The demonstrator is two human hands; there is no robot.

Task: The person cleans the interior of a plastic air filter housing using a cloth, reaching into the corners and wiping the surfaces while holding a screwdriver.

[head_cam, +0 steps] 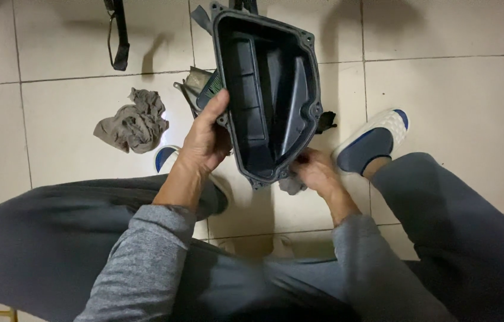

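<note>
A large black plastic housing, hollow with ribs inside and a flanged rim, is held up over the tiled floor between my knees. My left hand grips its left rim, thumb along the edge. My right hand is under its lower end, fingers closed around a small grey cloth pressed against the housing's bottom edge. Grey sleeves cover both forearms.
A crumpled grey rag lies on the white floor tiles to the left. Behind the housing sit a metal tool and a greenish part. A black strap lies at top left. My slippered foot rests at right.
</note>
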